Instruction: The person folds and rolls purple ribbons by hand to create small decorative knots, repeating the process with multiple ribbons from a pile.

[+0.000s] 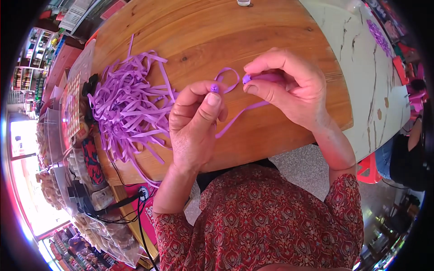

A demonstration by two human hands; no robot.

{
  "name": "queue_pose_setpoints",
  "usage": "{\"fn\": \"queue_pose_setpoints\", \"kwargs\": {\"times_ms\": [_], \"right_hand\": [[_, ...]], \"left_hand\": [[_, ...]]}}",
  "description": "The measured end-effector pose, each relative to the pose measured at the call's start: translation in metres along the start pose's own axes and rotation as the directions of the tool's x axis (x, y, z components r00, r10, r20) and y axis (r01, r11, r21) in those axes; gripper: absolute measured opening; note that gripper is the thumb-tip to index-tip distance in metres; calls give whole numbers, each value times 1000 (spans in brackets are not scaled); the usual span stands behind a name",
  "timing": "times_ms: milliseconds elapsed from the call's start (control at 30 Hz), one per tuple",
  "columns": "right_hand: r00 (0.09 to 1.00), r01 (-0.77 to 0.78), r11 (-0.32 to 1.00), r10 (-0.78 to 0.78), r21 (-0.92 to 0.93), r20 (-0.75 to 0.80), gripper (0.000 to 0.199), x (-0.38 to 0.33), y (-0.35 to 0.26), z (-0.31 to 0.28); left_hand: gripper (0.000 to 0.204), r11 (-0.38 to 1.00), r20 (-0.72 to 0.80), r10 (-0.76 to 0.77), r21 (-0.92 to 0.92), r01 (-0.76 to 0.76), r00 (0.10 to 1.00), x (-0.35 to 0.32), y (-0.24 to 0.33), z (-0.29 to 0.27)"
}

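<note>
My left hand pinches a small purple ribbon knot between thumb and forefinger. To its right, my right hand is closed on another piece of the purple ribbon, and a small folded bit of it sticks out between thumb and fingertips. A loop of ribbon curls up between the two hands, and a strand hangs below them. Beside my left hand, a tangled heap of purple ribbons lies on the wooden table.
A white marble-patterned table adjoins on the right, with a purple pile at its far end. Bags of goods and black cables crowd the left side. A clear cup stands at the far edge of view. A person's leg in jeans shows at right.
</note>
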State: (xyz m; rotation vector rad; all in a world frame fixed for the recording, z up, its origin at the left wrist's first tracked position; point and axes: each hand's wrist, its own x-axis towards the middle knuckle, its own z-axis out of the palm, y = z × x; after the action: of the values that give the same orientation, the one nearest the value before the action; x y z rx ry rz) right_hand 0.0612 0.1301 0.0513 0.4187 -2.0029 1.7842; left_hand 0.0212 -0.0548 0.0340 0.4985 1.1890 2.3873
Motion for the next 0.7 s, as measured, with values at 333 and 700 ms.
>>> {"fn": "queue_pose_setpoints", "kwargs": {"times_ms": [333,700], "right_hand": [[986,142,978,-126,-151,111,26,9,17,3],[988,69,983,-44,-170,149,28,5,21,3]], "left_hand": [[10,898,72,150,407,-166,986,13,-16,-18],[8,819,250,227,474,-323,941,21,-18,-27]]}}
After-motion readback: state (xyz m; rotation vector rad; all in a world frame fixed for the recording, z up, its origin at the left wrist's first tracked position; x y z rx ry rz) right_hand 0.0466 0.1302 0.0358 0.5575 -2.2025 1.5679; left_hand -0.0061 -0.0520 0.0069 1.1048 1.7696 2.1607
